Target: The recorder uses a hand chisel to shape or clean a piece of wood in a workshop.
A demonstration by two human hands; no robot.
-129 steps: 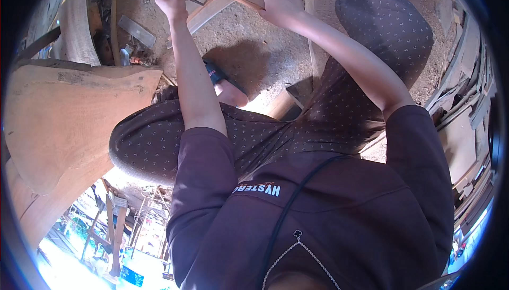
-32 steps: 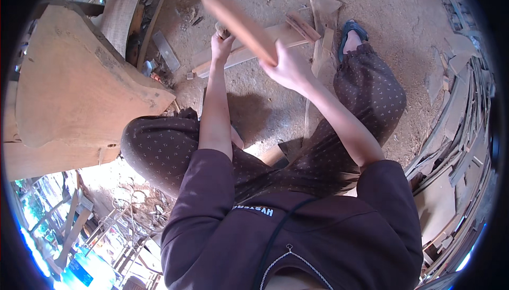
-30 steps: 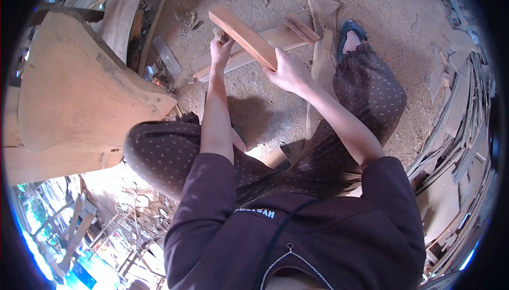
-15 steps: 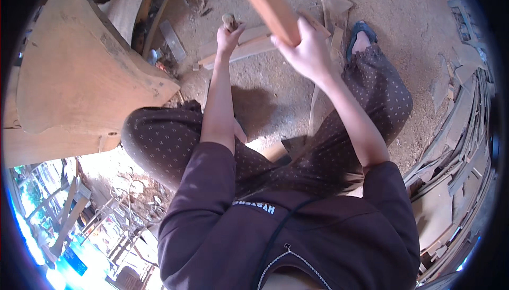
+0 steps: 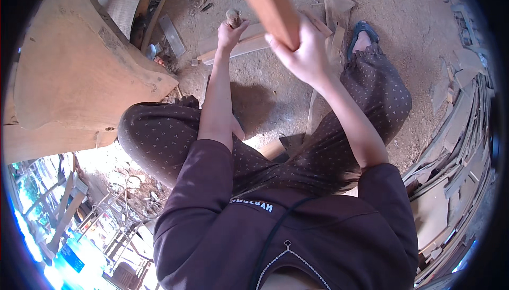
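Observation:
My right hand (image 5: 305,51) grips a long reddish-brown wooden piece (image 5: 265,3) that rises toward the top of the view, close to the camera. My left hand (image 5: 229,31) is closed around a small wooden-handled tool (image 5: 233,17), held out over the dirt floor. Pale wooden boards (image 5: 249,43) lie on the ground just beyond both hands. I sit low with my knees in dotted dark trousers spread to either side.
A big slab of light wood (image 5: 74,72) stands at the left. A foot in a blue sandal (image 5: 362,35) rests at the upper right. Stacked planks and offcuts (image 5: 456,146) line the right edge. Sawdust-covered dirt floor (image 5: 403,19) lies ahead.
My right hand has lifted the wooden piece up and nearer the camera, so it now stands steeper. The left hand has stayed near the boards, closed on its tool.

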